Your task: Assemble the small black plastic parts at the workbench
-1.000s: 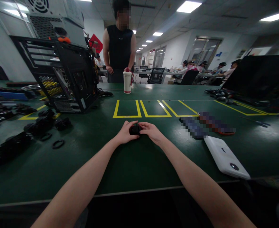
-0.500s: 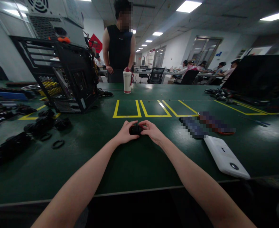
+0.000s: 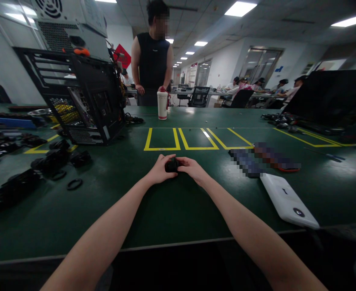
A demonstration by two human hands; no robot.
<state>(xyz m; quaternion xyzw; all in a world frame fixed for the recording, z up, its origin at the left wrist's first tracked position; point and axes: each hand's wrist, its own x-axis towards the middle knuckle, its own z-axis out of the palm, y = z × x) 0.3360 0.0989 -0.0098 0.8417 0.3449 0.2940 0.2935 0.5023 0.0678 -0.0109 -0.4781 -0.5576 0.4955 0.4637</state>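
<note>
A small black rounded part (image 3: pixel 171 165) is held low over the green table (image 3: pixel 178 210), and its exact kind is hard to make out. My left hand (image 3: pixel 159 169) grips it from the left, thumb below and fingers above. From the right, my right hand (image 3: pixel 191 168) closes its fingertips and thumb on the part's other end. Fingers cover much of its surface. To the left lie two black rings, the nearer ring (image 3: pixel 74 184) standing apart from a row of black parts (image 3: pixel 17 186).
An open black computer case (image 3: pixel 84 97) stands at the left. A white cup (image 3: pixel 162 106) stands at the back, near a person (image 3: pixel 152 60). On the right lie a white device (image 3: pixel 288 200), blurred flat items and a screwdriver (image 3: pixel 326 153). Yellow tape (image 3: pixel 162 148) marks the table.
My right hand's fingers have shifted slightly on the black part, drawing closer together and a little to the left. My left hand keeps its grip in the same place.
</note>
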